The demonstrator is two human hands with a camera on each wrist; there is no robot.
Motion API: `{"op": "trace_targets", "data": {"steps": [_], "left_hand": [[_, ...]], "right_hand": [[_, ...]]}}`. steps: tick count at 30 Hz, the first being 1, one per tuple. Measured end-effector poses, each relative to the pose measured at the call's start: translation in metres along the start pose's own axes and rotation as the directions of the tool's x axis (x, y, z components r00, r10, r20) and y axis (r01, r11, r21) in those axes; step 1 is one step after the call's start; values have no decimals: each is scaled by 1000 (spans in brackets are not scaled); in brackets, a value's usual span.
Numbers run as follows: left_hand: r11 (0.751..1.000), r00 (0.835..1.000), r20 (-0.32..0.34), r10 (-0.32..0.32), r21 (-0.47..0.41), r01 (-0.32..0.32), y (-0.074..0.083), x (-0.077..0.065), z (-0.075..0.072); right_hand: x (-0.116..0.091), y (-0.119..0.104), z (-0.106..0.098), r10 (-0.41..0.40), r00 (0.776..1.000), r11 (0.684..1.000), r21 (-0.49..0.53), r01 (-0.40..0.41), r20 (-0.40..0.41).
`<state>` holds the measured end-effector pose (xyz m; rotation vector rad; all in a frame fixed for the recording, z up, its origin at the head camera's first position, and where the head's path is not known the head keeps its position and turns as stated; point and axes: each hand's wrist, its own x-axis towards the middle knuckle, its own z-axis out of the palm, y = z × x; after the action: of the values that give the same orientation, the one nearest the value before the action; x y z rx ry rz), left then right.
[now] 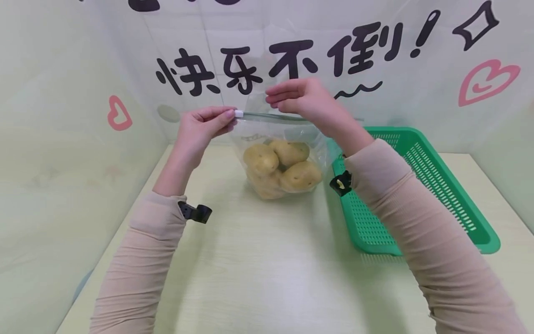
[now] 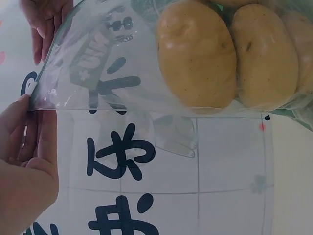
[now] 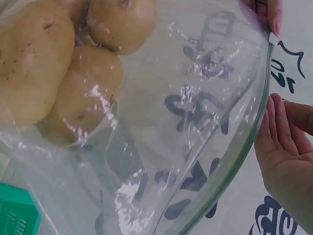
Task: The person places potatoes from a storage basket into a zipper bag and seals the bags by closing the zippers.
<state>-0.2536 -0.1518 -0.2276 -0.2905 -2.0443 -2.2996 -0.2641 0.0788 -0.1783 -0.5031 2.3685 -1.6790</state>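
A clear zip bag point(image 1: 271, 131) with several brown potatoes point(image 1: 302, 176) in its lower part stands upright on the table. My left hand point(image 1: 199, 130) pinches the bag's top left corner between thumb and fingers, at the white slider point(image 1: 238, 113). Along the top runs a grey-green zip strip point(image 3: 252, 139), bowed in the right wrist view. My right hand point(image 1: 306, 98) is at this strip, right of the slider, its fingers extended and close together. In the right wrist view its fingertips point(image 3: 275, 100) meet or nearly meet the strip; whether they touch, I cannot tell.
A green perforated plastic basket point(image 1: 488, 242) lies right of the bag, partly behind my right forearm. Behind the table point(image 1: 258, 260) hangs a white sheet point(image 1: 267, 23) with black characters and pink hearts. Black straps with small devices sit at both wrists.
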Motion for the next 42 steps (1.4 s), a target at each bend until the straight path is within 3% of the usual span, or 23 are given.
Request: {"op": "trace_targets", "data": {"steps": [10,26,42], "left_hand": [[995,999,-44,14,96,-10,2,-1,0],[999,1000,-5,20,35,-20,3,-4,4],[997,1000,-23,-1,83,3,-1,-1,10]], "right_hand": [[9,2,18,-32,998,996,-77,36,48],[12,1,26,-85,991,966,-234,108,108],[12,0,31,-26,999,941,-337,40,47]]}}
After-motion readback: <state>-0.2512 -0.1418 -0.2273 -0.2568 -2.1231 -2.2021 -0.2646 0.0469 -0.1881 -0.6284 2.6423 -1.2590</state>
